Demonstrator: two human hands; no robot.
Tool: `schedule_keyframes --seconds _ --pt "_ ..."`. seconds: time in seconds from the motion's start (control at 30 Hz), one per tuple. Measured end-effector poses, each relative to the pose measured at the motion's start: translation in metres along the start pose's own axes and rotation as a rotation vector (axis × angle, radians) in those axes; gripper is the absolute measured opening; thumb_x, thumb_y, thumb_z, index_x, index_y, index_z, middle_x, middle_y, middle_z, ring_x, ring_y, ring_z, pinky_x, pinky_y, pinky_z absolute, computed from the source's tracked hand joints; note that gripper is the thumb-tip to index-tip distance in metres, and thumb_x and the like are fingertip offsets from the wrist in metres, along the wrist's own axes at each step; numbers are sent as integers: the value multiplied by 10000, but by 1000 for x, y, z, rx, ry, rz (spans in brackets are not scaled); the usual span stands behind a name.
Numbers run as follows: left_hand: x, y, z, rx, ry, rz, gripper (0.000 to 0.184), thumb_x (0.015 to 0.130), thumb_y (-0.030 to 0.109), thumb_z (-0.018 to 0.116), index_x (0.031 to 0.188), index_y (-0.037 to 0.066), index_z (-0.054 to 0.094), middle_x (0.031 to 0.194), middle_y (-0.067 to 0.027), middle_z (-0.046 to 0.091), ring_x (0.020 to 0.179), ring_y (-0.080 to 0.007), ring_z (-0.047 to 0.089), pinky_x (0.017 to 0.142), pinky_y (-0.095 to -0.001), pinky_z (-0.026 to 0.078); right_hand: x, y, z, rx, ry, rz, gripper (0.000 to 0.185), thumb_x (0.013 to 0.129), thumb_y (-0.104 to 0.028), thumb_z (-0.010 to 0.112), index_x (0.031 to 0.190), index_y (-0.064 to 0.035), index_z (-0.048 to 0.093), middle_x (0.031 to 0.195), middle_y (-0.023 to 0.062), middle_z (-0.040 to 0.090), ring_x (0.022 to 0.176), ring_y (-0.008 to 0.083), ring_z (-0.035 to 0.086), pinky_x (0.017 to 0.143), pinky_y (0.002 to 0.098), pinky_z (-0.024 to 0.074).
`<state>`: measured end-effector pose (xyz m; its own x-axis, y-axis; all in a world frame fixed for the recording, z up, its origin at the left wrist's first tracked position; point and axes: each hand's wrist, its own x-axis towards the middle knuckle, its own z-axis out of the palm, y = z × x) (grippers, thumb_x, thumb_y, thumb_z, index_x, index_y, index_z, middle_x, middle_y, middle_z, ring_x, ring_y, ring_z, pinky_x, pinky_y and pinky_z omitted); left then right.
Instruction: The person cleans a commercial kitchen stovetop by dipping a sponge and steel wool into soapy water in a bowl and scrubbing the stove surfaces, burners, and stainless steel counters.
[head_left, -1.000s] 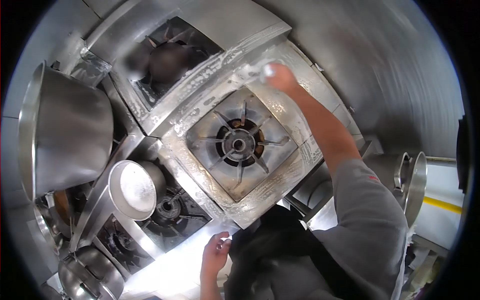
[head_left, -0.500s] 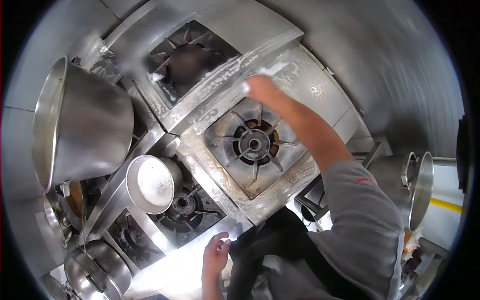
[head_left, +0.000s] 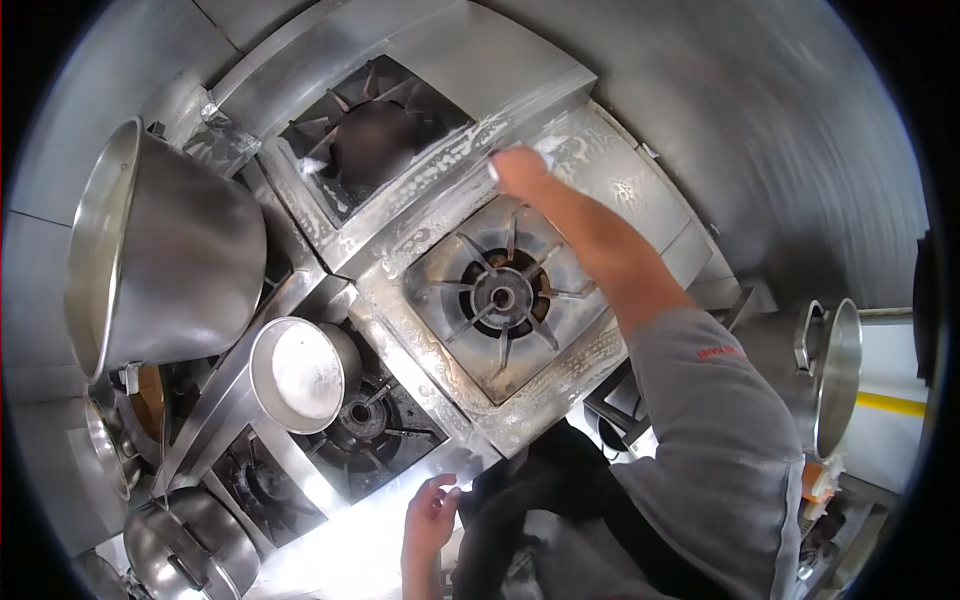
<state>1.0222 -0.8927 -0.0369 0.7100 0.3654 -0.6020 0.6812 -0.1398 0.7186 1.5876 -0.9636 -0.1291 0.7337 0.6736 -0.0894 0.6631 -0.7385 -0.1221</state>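
Note:
My right hand [head_left: 522,172] is closed and pressed to the soapy steel top of the stove [head_left: 570,165], just behind the front burner. A small bit of white shows at its fingers; what it is cannot be made out. White foam [head_left: 430,175] streaks the raised edge between the front burner grate [head_left: 503,298] and the rear burner [head_left: 375,140]. Low in the view, my left hand [head_left: 430,515] hangs beside the stove's front edge, fingers loosely bent and apart, holding nothing.
On the left burners stands a steel pot [head_left: 305,375] with white contents. Farther left is a large tilted stockpot [head_left: 185,250]. A lidded steel pan [head_left: 190,545] sits at the lower left, and another big pot [head_left: 780,360] stands to the right.
My right hand stays at nearly the same spot behind the front burner, still closed. The view has shifted slightly. My left hand has hardly moved.

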Motion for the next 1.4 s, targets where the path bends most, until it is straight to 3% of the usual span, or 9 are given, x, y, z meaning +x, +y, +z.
schedule_keyframes --seconds 0.23,0.4,0.57,0.63,0.73,0.9,1.03,1.13,1.4 --pt "38 16 9 -34 213 289 206 894 99 679 1090 35 670 930 -104 682 781 -161 641 701 -302 514 -63 -72 -48 330 124 -24 170 777 -124 674 914 -29 709 956 182 715 896 340 687 828 429 528" --pt "174 158 16 154 382 657 700 838 139 734 1435 -12 401 1358 -244 503 1232 -335 535 1031 -396 428 -107 -125 -31 1869 138 411 230 905 -174 679 1056 -1 681 928 67 707 835 171 661 744 304 505" --pt "232 192 24 214 354 748 708 814 80 733 1433 -24 404 1317 -225 535 1167 -288 580 970 -362 475 -123 -107 -24 1965 -95 317 274 943 -179 651 1150 0 640 1017 57 686 897 127 642 746 291 514" --pt "254 186 18 -120 59 525 662 815 49 704 1414 -21 432 1254 -170 590 1085 -223 611 899 -323 509 -122 -90 -17 1980 -253 251 310 934 -180 648 1188 -3 623 1044 66 680 924 133 630 771 299 517" --pt "255 200 25 -90 170 557 603 815 12 665 1382 -25 462 1191 -132 629 1021 -169 621 843 -288 521 -111 -90 -14 2022 -246 219 328 919 -167 640 1204 -6 615 1071 72 672 957 139 623 804 304 510" --pt "266 214 38 15 247 566 573 812 43 658 1356 -19 488 1096 -173 670 988 -247 656 868 -352 517 -102 -85 7 2108 -130 367 228 881 -170 630 1061 -30 644 915 43 644 794 110 583 672 290 472" --pt "286 209 32 617 456 771 520 787 67 666 1276 -39 526 1144 -221 635 1056 -366 614 968 -427 471 -133 -72 9 1851 339 475 153 890 -164 629 968 -39 671 667 -56 550 578 55 483 511 255 403" --pt "316 198 20 968 505 872 485 799 89 643 1256 -35 538 1172 -227 615 1105 -395 570 1050 -473 393 -187 -52 -19 1734 409 487 225 889 -131 627 1082 -19 658 717 -50 550 619 45 487 542 248 412" --pt "353 158 20 1218 356 750 507 862 133 595 1315 -63 478 1235 -220 590 1159 -381 551 1097 -486 357 -293 -37 -39 1642 187 488 346 877 -77 605 1218 -23 608 834 -16 580 720 41 504 620 242 439"
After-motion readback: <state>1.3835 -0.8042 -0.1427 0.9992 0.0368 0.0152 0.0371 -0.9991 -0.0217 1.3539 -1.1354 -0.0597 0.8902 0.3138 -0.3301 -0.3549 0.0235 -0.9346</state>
